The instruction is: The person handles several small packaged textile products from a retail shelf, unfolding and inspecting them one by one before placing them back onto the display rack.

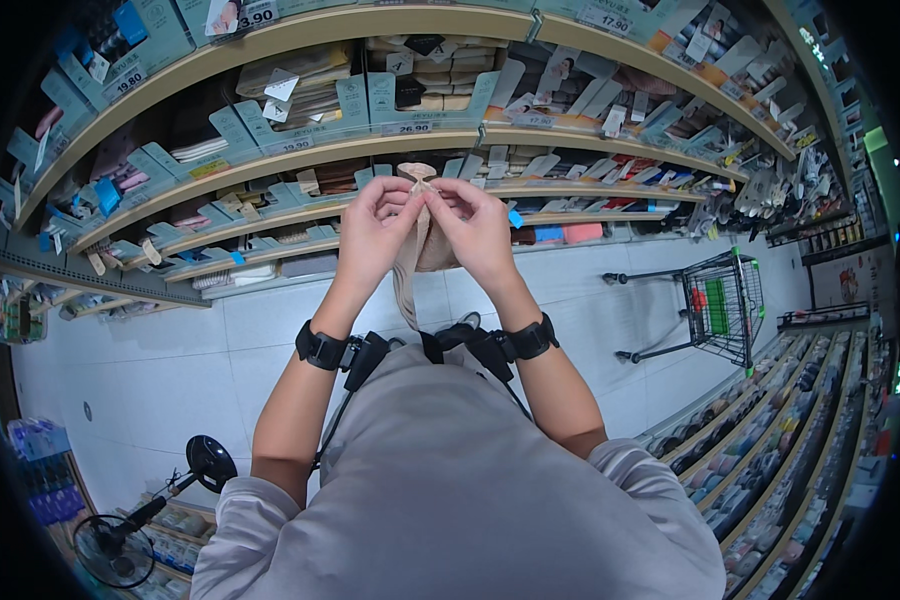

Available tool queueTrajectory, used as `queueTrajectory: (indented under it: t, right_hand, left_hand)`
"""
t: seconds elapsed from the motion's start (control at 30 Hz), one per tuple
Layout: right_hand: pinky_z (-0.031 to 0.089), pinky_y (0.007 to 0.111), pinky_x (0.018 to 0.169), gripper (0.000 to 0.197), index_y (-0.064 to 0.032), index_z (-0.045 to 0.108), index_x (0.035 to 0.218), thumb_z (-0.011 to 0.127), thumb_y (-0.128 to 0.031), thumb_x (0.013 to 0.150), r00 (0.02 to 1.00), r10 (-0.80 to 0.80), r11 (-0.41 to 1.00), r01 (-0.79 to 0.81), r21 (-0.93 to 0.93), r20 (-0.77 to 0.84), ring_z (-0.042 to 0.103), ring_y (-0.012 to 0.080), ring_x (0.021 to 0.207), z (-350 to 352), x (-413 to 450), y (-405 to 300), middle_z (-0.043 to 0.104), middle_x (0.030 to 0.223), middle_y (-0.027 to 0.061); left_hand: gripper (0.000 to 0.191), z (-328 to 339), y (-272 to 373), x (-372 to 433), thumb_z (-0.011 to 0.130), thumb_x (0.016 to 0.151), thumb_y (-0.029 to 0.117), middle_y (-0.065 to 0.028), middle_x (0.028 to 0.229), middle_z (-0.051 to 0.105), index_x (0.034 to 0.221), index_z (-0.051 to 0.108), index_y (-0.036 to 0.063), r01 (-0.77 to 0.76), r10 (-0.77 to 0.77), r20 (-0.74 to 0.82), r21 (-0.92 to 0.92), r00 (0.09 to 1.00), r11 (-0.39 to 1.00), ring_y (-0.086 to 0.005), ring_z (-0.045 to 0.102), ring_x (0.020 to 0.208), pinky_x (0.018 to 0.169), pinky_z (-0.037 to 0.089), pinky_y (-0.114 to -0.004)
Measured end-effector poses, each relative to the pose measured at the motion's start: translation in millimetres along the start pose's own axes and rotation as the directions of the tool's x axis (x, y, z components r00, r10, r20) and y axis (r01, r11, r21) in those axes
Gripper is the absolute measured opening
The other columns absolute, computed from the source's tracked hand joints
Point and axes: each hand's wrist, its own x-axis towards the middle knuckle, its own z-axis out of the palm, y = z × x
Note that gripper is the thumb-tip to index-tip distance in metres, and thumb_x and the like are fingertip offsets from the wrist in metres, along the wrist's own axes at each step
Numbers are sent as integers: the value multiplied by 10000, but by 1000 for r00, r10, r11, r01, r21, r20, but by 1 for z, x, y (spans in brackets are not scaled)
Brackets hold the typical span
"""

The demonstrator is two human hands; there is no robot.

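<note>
Both hands meet in front of the shelves, thumbs and fingers pinching a beige fabric garment (439, 251) near its gathered top. My left hand (377, 225) grips it from one side, and my right hand (474, 221) from the other, fingertips nearly touching. A rounded, open end of the fabric stands up above the fingers. Below them the cloth hangs down, with a long folded strip (405, 277) trailing toward my waist. Its exact kind is hard to tell. Black straps with small devices circle both wrists.
Shelves (300, 142) of boxed and folded textiles with price tags curve across the front. A wire shopping cart (720, 307) stands on the tiled floor (285, 375) to the right. A black pedestal fan (150, 510) is at lower left. More stocked shelves (765, 435) line the lower right.
</note>
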Motion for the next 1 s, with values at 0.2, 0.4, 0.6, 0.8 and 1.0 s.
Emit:
queueTrajectory:
  t: [0.2,0.4,0.6,0.8,1.0]
  right_hand:
    - [514,231,742,245,33,677,1079,682,-131,897,1000,10,1000,-10,17,20,643,97,807,-3,-1,-2,704,918,70]
    - [506,226,756,223,34,671,1087,653,-110,918,996,-39,996,32,79,82,634,97,856,-5,-2,2,689,938,64]
    - [504,250,809,209,31,671,1084,618,-105,935,994,8,992,-21,122,113,641,128,893,-5,-6,5,680,992,97]
    - [497,250,838,219,37,658,1110,606,-98,945,989,0,966,-39,257,148,628,116,932,-7,-7,4,682,1038,89]
    - [494,246,847,241,40,636,1135,620,-94,935,985,22,948,-75,310,170,621,108,922,-10,-13,14,677,1021,74]
  left_hand:
    - [286,0,6,-4,618,911,2,-67,990,644,1186,552,-42,-24,44,113,-172,993,985,-111,645,890,807,542,-239]
    - [326,-8,9,-4,585,920,-20,-70,998,647,1245,565,-37,13,2,177,-83,984,996,-119,640,928,854,532,-244]
    - [274,-11,22,-1,676,847,32,-85,970,650,1118,650,1,-284,244,148,415,959,864,-183,642,947,840,510,-310]
    - [239,-13,27,6,684,836,120,-104,931,632,1051,661,18,-612,557,292,554,777,564,-301,598,960,950,430,-415]
    - [187,-14,27,1,660,858,118,-123,897,602,1016,651,18,-565,432,365,546,825,619,-313,610,892,798,491,-389]
